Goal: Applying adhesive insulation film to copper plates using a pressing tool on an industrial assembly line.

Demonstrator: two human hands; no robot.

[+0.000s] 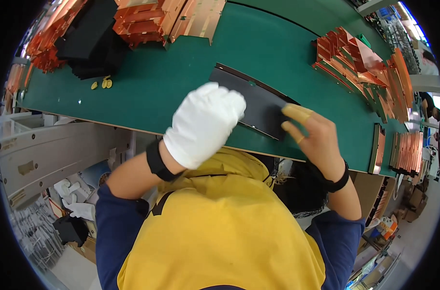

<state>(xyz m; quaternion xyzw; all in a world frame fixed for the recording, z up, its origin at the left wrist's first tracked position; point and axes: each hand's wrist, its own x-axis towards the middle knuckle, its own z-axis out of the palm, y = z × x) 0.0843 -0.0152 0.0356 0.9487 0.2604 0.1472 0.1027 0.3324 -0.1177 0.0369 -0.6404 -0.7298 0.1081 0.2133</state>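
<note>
A long, shallow metal tray-like panel [258, 96] with a dark grey inner face and raised edges lies aslant on the green table in front of me. My left hand [208, 123], in a white glove, is closed over the panel's left part; its fingers curl under, so whatever they hold is hidden. At the panel's right end is my right hand [316, 133], bare except for yellow finger cots on thumb and forefinger. Thumb and forefinger are apart there, with a dark patch beside their tips that I cannot make out.
Copper-coloured bent metal parts [145, 21] are stacked at the far left, beside a pile of black sheets [91, 41]. Yellow finger cots [104, 83] lie below them. More copper-coloured parts [360, 65] stand at the right. The table's front edge [133, 129] runs close to my body.
</note>
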